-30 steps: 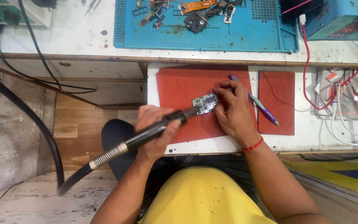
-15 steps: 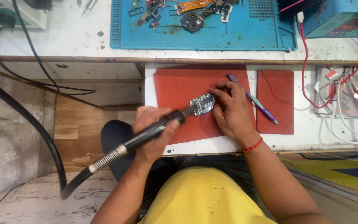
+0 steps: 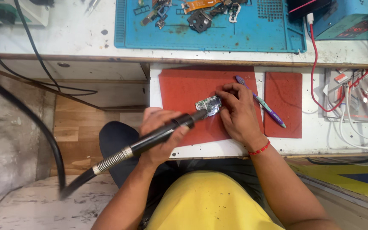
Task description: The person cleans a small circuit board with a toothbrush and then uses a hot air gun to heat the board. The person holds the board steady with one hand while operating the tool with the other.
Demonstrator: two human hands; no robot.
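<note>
My left hand (image 3: pixel 162 134) grips a black hot-air wand (image 3: pixel 167 130) with a metal spring collar and a thick black hose trailing to the lower left. The wand's nozzle points at a small green circuit board (image 3: pixel 208 104) lying on a red mat (image 3: pixel 188 87). My right hand (image 3: pixel 237 110) rests on the red mat, its fingertips pinching the board's right edge and holding it down. What the fingers pinch it with is hidden.
A purple and green toothbrush (image 3: pixel 263 103) lies beside my right hand. A second red mat (image 3: pixel 283 102) is to the right. A blue work mat (image 3: pixel 218 30) with small parts sits behind. A blue power supply (image 3: pixel 350 19) and red and white cables are at the right.
The view has shifted slightly. The wand's nozzle and the board stay together on the red mat; both hands keep their grips.
</note>
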